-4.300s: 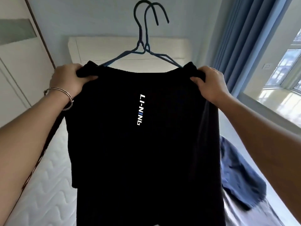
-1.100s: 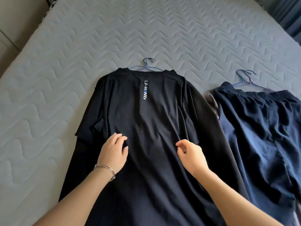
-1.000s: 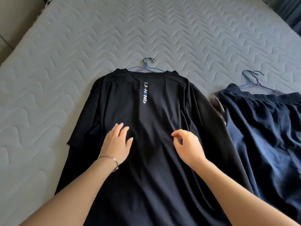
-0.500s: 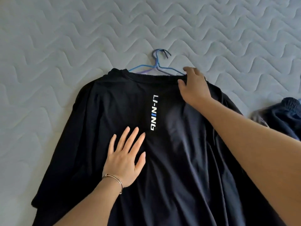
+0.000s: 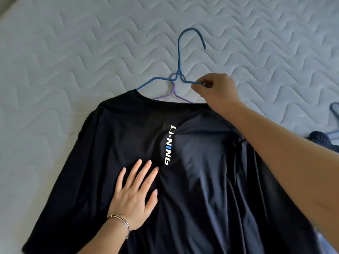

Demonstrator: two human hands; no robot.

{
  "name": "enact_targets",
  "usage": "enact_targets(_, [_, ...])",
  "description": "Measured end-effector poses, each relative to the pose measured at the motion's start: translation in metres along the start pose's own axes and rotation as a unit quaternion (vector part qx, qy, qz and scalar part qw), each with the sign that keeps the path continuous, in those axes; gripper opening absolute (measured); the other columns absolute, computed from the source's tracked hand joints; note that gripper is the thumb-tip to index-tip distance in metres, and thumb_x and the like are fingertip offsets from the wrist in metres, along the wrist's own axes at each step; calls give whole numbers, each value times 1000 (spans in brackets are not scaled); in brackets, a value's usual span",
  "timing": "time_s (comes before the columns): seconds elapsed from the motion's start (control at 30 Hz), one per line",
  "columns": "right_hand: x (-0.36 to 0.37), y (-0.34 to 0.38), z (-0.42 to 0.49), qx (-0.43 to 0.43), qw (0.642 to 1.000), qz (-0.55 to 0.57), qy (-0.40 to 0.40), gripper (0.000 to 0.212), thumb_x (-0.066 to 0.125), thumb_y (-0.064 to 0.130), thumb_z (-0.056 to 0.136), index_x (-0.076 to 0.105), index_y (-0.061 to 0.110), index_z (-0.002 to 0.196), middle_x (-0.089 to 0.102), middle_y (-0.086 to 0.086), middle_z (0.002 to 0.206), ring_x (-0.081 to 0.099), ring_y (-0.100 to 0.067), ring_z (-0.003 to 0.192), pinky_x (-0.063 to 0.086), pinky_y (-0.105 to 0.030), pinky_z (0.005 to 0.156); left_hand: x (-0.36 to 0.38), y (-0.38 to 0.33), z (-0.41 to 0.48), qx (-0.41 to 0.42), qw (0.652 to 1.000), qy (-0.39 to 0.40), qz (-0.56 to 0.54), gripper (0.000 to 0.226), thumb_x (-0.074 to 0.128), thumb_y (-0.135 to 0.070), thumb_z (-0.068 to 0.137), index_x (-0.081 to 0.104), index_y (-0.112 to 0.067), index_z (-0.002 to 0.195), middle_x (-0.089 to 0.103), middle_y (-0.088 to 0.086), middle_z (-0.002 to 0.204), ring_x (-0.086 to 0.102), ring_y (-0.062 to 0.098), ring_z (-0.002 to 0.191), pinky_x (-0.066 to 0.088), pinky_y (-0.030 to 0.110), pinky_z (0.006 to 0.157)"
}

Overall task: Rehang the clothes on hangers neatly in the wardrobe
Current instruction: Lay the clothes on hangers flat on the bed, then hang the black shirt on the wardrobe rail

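Closest to the camera, the left hand (image 5: 134,198) lies flat on the black shirt (image 5: 128,143), fingers spread wide, holding nothing. It just presses the cloth down, next to the white letters (image 5: 169,144) that run down the shirt. A thin bracelet (image 5: 121,219) sits on that wrist.

The shirt is spread out on the bed (image 5: 55,61), with some folds on its right side. At the far right edge, a bit of another dark piece of clothing (image 5: 319,139) peeks in.

Farther up, past the collar, the right hand (image 5: 214,90) pinches the right arm of the blue hanger (image 5: 180,70) with its fingertips. Most of that hanger is out of the neck hole; only its left arm goes under the collar. A purple hanger (image 5: 172,93) lies under it, and its arms go into the shirt.

I think the job is in its early part. The shirt has two hangers tangled in it, and the blue one looks like it is coming out. After that, the shirt must sit straight on one hanger and go into the wardrobe, which cannot be seen. The other clothes need doing too.
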State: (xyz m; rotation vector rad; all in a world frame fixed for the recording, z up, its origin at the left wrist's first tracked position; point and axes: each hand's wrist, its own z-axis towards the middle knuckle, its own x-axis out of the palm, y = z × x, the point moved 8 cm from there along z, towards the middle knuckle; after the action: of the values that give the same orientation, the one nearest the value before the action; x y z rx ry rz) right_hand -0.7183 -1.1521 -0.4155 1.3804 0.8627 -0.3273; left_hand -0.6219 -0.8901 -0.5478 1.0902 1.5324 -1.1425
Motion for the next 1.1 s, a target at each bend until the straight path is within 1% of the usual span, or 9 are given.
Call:
enact_targets(0.17, [-40,18,-71,30,998,35,40,8,61,21,84,68,16,86,54,5,58,46,-6,52,38,-17,52,-2,1,-1,-41,998,49,-1,59,0,-46,94,33,-29,139,38,-7,148,27,13,138,6,34,113])
enact_targets(0.27, [-54,28,-123,77,990,99,66,7,64,21,84,68,16,81,54,3,58,48,-8,54,44,-22,59,-19,-11,-4,-61,992,104,-39,52,14,-40,96,12,-28,146,10,-11,157,8,10,145,6,35,119])
enact_targets(0.33, [-71,35,-153,111,981,148,52,12,63,19,85,65,18,73,51,4,58,45,-7,52,41,-18,56,-48,-33,-23,-74,980,112,-148,49,33,-29,96,27,-21,144,16,-9,156,15,10,144,13,30,119])
enact_targets(0.43, [-104,55,-194,168,962,210,47,11,62,18,86,64,16,75,45,5,54,36,-2,36,29,-11,37,-124,-70,-81,-75,937,-13,-342,37,47,-21,93,49,-23,130,32,-14,146,23,4,139,22,22,115])
enact_targets(0.6, [-147,139,-261,164,922,339,86,26,48,14,93,61,10,71,44,1,59,32,-10,46,26,-19,44,-296,-109,-129,-61,836,-157,-523,23,46,-20,93,60,-28,109,58,-17,111,53,-6,101,40,5,90])
enact_targets(0.7, [-172,199,-309,151,914,369,83,28,44,10,93,60,10,71,48,0,60,37,-10,49,32,-18,45,-389,-128,-148,-60,793,-140,-590,20,42,-28,93,58,-25,82,64,2,100,59,14,97,45,27,91])
enact_targets(0.77, [-188,244,-342,99,920,364,107,25,44,10,94,61,9,75,50,-1,63,41,-11,51,36,-19,48,-434,-136,-174,-59,770,-127,-622,14,46,-22,91,54,-13,83,61,6,83,59,19,81,46,31,82])
enact_targets(0.9, [-219,340,-416,-69,939,276,196,23,41,16,97,60,5,92,55,-1,68,52,-9,57,43,-13,52,-507,-135,-257,-71,708,-146,-688,13,47,2,89,47,-8,98,49,8,64,51,12,38,43,19,39])
enact_targets(1.1, [-310,442,-490,-265,949,66,154,25,52,21,92,70,4,93,65,-1,77,59,-12,74,45,-8,71,-638,-108,-390,-50,835,-238,-493,26,37,6,93,51,-15,89,60,4,76,58,-3,39,50,15,52])
